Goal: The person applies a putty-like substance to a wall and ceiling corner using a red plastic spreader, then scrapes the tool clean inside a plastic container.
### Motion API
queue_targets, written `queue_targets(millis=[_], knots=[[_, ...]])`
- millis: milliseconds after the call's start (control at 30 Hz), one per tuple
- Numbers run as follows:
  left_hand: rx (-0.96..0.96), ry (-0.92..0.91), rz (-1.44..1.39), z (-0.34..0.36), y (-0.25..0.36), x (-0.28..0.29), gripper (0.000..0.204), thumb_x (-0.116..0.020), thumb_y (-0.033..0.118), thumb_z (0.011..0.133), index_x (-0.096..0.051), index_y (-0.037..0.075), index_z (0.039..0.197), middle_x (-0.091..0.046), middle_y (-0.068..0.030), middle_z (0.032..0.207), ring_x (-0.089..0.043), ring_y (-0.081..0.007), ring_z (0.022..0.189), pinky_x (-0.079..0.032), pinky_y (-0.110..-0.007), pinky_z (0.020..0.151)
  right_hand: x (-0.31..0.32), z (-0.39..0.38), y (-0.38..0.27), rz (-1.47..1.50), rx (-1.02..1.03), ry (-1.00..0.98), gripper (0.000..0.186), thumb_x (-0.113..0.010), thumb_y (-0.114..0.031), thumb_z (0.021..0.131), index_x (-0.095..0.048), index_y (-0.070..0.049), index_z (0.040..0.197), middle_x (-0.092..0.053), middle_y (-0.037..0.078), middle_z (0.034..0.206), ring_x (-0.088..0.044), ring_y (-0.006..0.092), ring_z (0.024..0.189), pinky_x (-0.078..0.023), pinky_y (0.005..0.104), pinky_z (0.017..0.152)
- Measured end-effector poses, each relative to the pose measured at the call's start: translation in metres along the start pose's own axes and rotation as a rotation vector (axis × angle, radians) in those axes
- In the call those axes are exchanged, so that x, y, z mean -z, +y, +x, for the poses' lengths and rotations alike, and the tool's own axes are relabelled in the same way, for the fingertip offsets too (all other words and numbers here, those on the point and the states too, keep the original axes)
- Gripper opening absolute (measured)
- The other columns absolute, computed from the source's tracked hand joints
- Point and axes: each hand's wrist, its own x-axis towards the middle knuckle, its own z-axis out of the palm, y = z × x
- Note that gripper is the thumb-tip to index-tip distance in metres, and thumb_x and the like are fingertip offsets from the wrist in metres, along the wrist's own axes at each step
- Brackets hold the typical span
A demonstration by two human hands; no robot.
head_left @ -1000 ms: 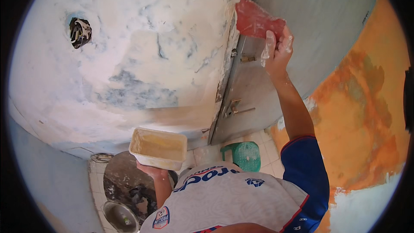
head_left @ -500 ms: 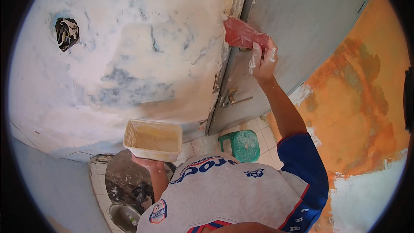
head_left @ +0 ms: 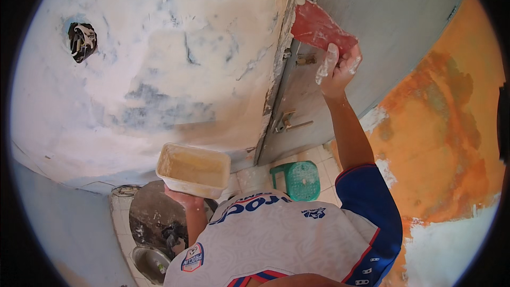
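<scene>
My right hand (head_left: pixel 340 66), smeared with white paste, grips a thin red scraper (head_left: pixel 322 25) coated with white residue. The scraper's left end is at the rough edge where the patched white wall (head_left: pixel 133 48) meets the grey frame of a metal door (head_left: pixel 372 32); I cannot tell if it touches. Below the scraper are a brass lock cylinder (head_left: pixel 306 59) and a door handle (head_left: pixel 297 124). My left hand (head_left: pixel 183 197), its fingers partly hidden, holds a rectangular plastic tub (head_left: pixel 193 170) with a pale coating inside, low in front of the wall.
A hole with wires (head_left: pixel 82 42) is in the wall. A green plastic stool (head_left: pixel 302 179) stands on the tiled floor. At lower left are a dark stained board (head_left: pixel 151 215) and a metal basin (head_left: pixel 151 263). An orange, patchily painted wall (head_left: pixel 435 143) is at right.
My right hand and scraper dipped down-left half a second ago and have since moved back up and right along the door edge. The tub in my left hand shifted only slightly.
</scene>
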Motion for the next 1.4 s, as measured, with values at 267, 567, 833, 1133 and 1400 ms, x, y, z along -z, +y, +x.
queue_targets(millis=[267, 567, 833, 1133, 1400], knots=[[-0.059, 0.002, -0.003, -0.017, -0.002, 0.0, 0.061, -0.035, 0.051, 0.099, -0.055, 0.011, 0.141, -0.06, -0.009, 0.138, -0.059, -0.0311, 0.126, -0.05, -0.047, 0.105, 0.008, 0.007, 0.001, -0.07, 0.001, -0.09, 0.028, -0.057, -0.003, 0.101, -0.056, 0.007, 0.127, -0.069, 0.013, 0.103, -0.064, 0.0145, 0.083, -0.053, 0.0283, 0.075], [-0.063, 0.004, -0.036, -0.04, -0.012, 0.003, 0.063, -0.034, 0.052, 0.099, -0.053, 0.011, 0.142, -0.059, -0.0094, 0.14, -0.058, -0.0325, 0.128, -0.049, -0.048, 0.106, 0.017, 0.02, -0.004, -0.18, 0.09, -0.227, 0.021, -0.061, 0.001, 0.096, -0.063, 0.002, 0.117, -0.073, 0.019, 0.102, -0.074, 0.0299, 0.085, -0.057, 0.0324, 0.077], [-0.06, 0.009, -0.044, -0.054, -0.024, 0.01, 0.063, -0.034, 0.052, 0.098, -0.055, 0.011, 0.141, -0.059, -0.0091, 0.14, -0.059, -0.0326, 0.127, -0.05, -0.048, 0.105, 0.011, 0.026, 0.009, -0.195, 0.118, -0.164, 0.031, -0.064, -0.006, 0.099, -0.057, -0.001, 0.129, -0.073, 0.017, 0.101, -0.074, 0.0252, 0.085, -0.057, 0.0333, 0.075], [-0.089, -0.008, -0.043, -0.074, -0.034, -0.002, 0.061, -0.034, 0.05, 0.099, -0.053, 0.011, 0.143, -0.059, -0.0104, 0.139, -0.058, -0.0333, 0.127, -0.05, -0.05, 0.106, 0.004, 0.027, 0.02, -0.104, 0.129, -0.081, 0.034, -0.062, -0.011, 0.102, -0.054, 0.003, 0.132, -0.072, 0.014, 0.098, -0.069, 0.0172, 0.079, -0.055, 0.0298, 0.072], [-0.014, 0.002, -0.002, -0.056, -0.06, -0.027, 0.061, -0.031, 0.05, 0.099, -0.059, 0.01, 0.136, -0.062, -0.0099, 0.133, -0.06, -0.0308, 0.124, -0.051, -0.045, 0.102, -0.001, 0.015, 0.018, -0.124, 0.172, -0.075, 0.038, -0.062, -0.01, 0.102, -0.051, 0.005, 0.135, -0.071, 0.014, 0.097, -0.067, 0.0169, 0.077, -0.054, 0.03, 0.07]])
